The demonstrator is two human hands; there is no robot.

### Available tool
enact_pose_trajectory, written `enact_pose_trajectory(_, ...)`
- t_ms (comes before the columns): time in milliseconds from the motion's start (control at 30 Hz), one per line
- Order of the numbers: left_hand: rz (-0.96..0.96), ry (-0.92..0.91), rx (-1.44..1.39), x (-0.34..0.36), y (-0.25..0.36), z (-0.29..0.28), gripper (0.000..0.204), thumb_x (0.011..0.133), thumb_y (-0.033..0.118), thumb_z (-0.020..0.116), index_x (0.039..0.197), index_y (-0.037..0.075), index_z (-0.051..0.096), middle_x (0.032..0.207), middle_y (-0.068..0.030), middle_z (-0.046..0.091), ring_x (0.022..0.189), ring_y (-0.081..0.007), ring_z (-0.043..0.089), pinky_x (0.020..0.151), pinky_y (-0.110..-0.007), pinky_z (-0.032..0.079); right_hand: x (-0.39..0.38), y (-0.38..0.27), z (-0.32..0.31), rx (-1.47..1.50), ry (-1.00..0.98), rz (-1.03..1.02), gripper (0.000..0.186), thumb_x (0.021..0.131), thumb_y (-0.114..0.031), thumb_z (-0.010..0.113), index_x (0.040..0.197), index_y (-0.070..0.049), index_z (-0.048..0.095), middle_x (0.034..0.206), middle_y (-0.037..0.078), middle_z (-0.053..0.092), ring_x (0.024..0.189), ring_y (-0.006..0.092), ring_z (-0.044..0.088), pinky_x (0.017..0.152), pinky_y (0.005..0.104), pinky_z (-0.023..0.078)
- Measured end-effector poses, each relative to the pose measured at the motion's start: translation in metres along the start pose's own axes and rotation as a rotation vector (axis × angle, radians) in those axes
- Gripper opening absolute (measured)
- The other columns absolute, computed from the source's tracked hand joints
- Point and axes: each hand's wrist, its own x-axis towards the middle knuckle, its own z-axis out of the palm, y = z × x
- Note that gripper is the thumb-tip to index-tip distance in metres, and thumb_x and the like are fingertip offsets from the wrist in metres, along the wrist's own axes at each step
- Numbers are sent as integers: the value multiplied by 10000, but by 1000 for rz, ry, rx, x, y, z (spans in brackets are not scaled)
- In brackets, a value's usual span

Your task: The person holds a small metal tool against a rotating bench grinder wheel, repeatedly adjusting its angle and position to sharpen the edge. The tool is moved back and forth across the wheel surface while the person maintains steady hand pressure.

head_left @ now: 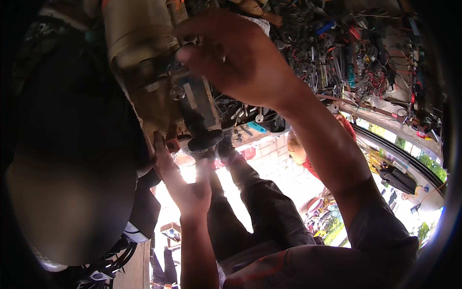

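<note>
i have the left hand (185, 185) at the near end of a machine (156, 106), its fingers stretched forward, one tip by the near edge, beside a small reddish block (172, 143). its thumb side lies toward a round black knob (205, 140); glare washes over that part, so i cannot tell whether this grip closes on anything. the right hand (236, 60) hangs over the far right part of the machine, fingers bent, thumb pointing left. it is blurred, and i cannot tell whether its grip holds something or touches the machine.

a round-headed key (177, 92) shows in the middle of the machine, between the two hands and just left of a pale strip (191, 96). a beige cylinder (144, 29) makes up the far left end. off to the right i see another key (260, 118), near a turquoise piece (256, 126); farther right, tools and wires (341, 65) lie heaped. another person in red (347, 129) is partly hidden behind the right forearm.
</note>
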Motion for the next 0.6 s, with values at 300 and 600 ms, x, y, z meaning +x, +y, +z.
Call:
enact_pose_trajectory(300, -93, -113, -263, 11, -28, 7, 1102, 708, 172, 901, 1546, 95, 189, 1490, -176, 339, 1300, -269, 451, 1108, -402, 367, -23, 23, -6, 37, 74, 182, 228, 895, -198, 713, 1043, -29, 677, 894, 136, 640, 662, 234, 657, 587, 332, 509)
enact_pose_trajectory(600, -83, -96, -190, 8, -37, 7, 1032, 728, 199, 883, 1520, 97, 229, 1445, -151, 433, 1267, -280, 502, 1084, -410, 389, -17, 21, -4, -114, 47, 53, 235, 904, -215, 696, 1046, -29, 679, 863, 131, 635, 657, 254, 643, 591, 351, 502)
